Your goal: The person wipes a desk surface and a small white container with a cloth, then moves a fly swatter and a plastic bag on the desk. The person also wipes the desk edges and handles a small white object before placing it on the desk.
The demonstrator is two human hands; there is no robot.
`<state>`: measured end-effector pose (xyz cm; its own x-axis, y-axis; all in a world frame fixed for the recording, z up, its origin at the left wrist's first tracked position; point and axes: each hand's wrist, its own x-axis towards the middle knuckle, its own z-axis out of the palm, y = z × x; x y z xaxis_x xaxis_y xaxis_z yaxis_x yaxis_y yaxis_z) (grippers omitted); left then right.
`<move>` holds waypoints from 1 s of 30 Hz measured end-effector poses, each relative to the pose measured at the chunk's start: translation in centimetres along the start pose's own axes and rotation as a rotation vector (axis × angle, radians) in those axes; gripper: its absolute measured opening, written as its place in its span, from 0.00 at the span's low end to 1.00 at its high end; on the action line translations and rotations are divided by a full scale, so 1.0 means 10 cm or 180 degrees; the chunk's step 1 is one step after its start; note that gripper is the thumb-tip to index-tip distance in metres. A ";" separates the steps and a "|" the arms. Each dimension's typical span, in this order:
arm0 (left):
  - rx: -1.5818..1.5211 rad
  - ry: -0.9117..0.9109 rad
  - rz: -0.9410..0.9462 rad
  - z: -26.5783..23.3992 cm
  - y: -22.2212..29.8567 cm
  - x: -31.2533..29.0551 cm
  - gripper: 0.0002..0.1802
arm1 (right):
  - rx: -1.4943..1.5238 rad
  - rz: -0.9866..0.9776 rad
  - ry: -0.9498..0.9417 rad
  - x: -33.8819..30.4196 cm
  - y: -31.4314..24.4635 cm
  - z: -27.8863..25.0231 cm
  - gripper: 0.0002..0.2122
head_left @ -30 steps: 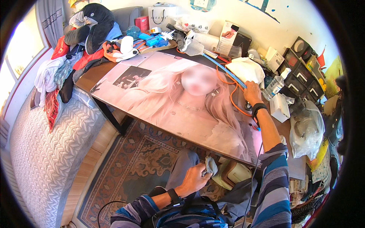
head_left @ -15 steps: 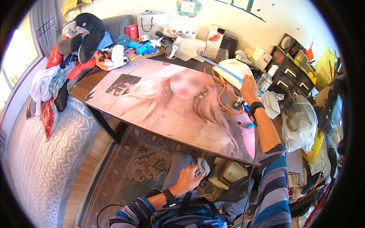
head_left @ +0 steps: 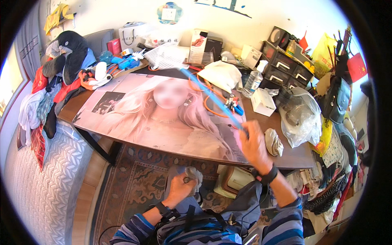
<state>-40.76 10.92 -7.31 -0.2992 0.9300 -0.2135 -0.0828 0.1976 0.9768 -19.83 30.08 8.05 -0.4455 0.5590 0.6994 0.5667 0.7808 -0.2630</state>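
Observation:
Over the right part of the table, my right hand [head_left: 255, 145] is closed round the blue handle of a fly swatter [head_left: 212, 98]. Its pale striped head, blurred by motion, is above the far part of the table. My left hand [head_left: 179, 188] is low in front of me, short of the table's near edge, and grips a crumpled grey cloth [head_left: 195, 177]. Beneath the swatter is a large desk mat [head_left: 163, 134] printed with a pink portrait. A crumpled beige cloth [head_left: 273, 142] rests beside my right hand.
On the table [head_left: 296, 157] are an orange cable [head_left: 210, 106], a white pouch [head_left: 220, 75], a clear bottle [head_left: 252, 83], a white box [head_left: 263, 102] and a plastic bag [head_left: 300, 118]. Black drawers [head_left: 286, 67] stand behind. A bed [head_left: 49, 175] is at the left.
My right hand has drawn the fly swatter toward me, nearer the table's front edge. The view has turned to the right. My left hand still holds the grey cloth.

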 end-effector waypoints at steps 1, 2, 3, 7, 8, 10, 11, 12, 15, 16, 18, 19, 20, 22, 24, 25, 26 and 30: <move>-0.0425 -0.0065 0.0043 -0.01 0.00 0.00 0.12 | 0.0057 0.0044 -0.0071 -0.17 -0.12 -0.02 0.09; -0.0777 -0.0117 -0.0174 -0.04 0.00 0.00 0.11 | 0.0129 0.0122 -0.0123 -0.33 -0.22 -0.03 0.09; -0.1130 -0.0148 -0.0371 -0.07 0.00 0.00 0.11 | 0.0216 0.0231 -0.0186 -0.44 -0.30 -0.04 0.09; -0.1374 -0.0059 -0.0340 -0.15 -0.01 0.06 0.08 | 0.0138 0.0352 -0.0332 -0.61 -0.42 -0.05 0.11; -0.1442 -0.0075 -0.0312 -0.15 -0.02 0.06 0.07 | 0.0063 0.0204 -0.0247 -0.61 -0.42 -0.04 0.11; -0.1465 -0.0075 -0.0394 -0.15 -0.04 0.07 0.07 | 0.0040 0.0159 -0.0276 -0.61 -0.42 -0.04 0.11; -0.1517 -0.0095 -0.0385 -0.16 -0.05 0.07 0.07 | 0.0027 0.0151 -0.0313 -0.61 -0.41 -0.04 0.11; -0.1430 -0.0086 -0.0400 -0.16 -0.06 0.08 0.07 | 0.0000 0.0029 -0.0246 -0.61 -0.41 -0.05 0.11; -0.1342 -0.0140 -0.0372 -0.17 -0.10 0.09 0.07 | 0.0057 -0.0132 -0.0231 -0.63 -0.40 -0.05 0.11; -0.1351 -0.0176 -0.0390 -0.18 -0.11 0.09 0.08 | 0.0061 -0.0145 -0.0230 -0.64 -0.40 -0.05 0.11; -0.1363 -0.0175 -0.0418 -0.19 -0.13 0.09 0.08 | 0.0060 -0.0166 -0.0222 -0.65 -0.40 -0.06 0.11; -0.1372 -0.0137 -0.0427 -0.19 -0.14 0.09 0.08 | 0.0065 -0.0170 -0.0209 -0.65 -0.39 -0.06 0.11; -0.1405 -0.0125 -0.0382 -0.19 -0.15 0.10 0.09 | 0.0067 -0.0177 -0.0195 -0.65 -0.39 -0.06 0.11; -0.1381 -0.0088 -0.0445 -0.19 -0.17 0.11 0.09 | 0.0077 -0.0178 -0.0187 -0.65 -0.39 -0.06 0.11; -0.1383 -0.0092 -0.0440 -0.20 -0.18 0.11 0.09 | 0.0094 -0.0171 -0.0200 -0.65 -0.39 -0.06 0.10; -0.1383 -0.0107 -0.0428 -0.21 -0.19 0.11 0.09 | 0.0095 -0.0164 -0.0204 -0.65 -0.40 -0.06 0.10; -0.1383 -0.0123 -0.0417 -0.21 -0.19 0.11 0.09 | 0.0095 -0.0157 -0.0209 -0.64 -0.40 -0.06 0.10; -0.1401 -0.0134 -0.0504 -0.23 -0.20 0.11 0.09 | 0.0111 -0.0147 -0.0212 -0.64 -0.40 -0.07 0.10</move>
<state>-43.09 10.81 -9.53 -0.2123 0.9125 -0.3496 -0.5224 0.1964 0.8298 -18.76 23.11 5.09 -0.5163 0.5386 0.6658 0.5207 0.8147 -0.2553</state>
